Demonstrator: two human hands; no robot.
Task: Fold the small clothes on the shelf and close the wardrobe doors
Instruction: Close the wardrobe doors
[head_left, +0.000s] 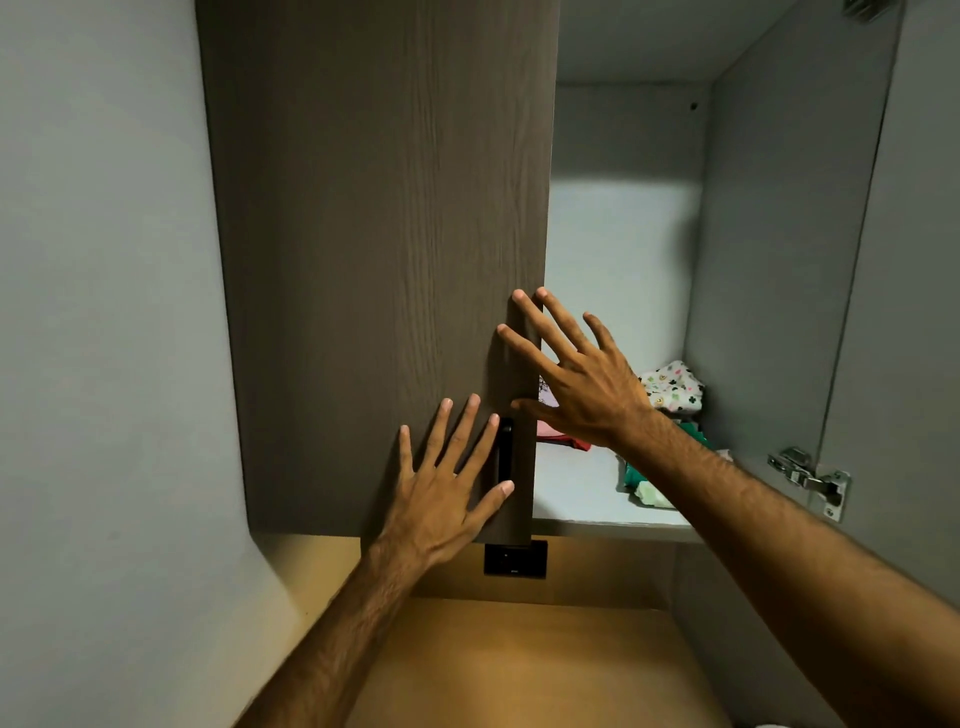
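The tall dark-brown wood-grain wardrobe door (374, 249) fills the centre and upper left of the frame, and both hands are flat against it. The left hand (447, 493), low in the middle, has its fingers spread wide beside the slim black vertical handle (505, 452), the thumb lying just across it. The right hand (576, 379) is fanned open too, fingertips pressing near the door's free edge; neither hand grips anything.

A panel like this looks stiff and fairly heavy, swinging on hinges, so I'd judge a flat push near the free edge or a pull on the handle moves it most easily.

The small clothes sit on the pale shelf (582, 488) at centre right: a white printed bundle (672, 387) at the back, a green-and-cream piece (641, 480) nearer the front, and something red and pink (558, 439) peeking past the door. They look soft and light, likely best lifted by their edges.

The right forearm covers part of the green piece, and the door hides the shelf's left half. The grey inner face of the other open door (904, 312), with a metal hinge (810, 475), runs off the right edge. Whether the clothes are properly folded is hard to make out.
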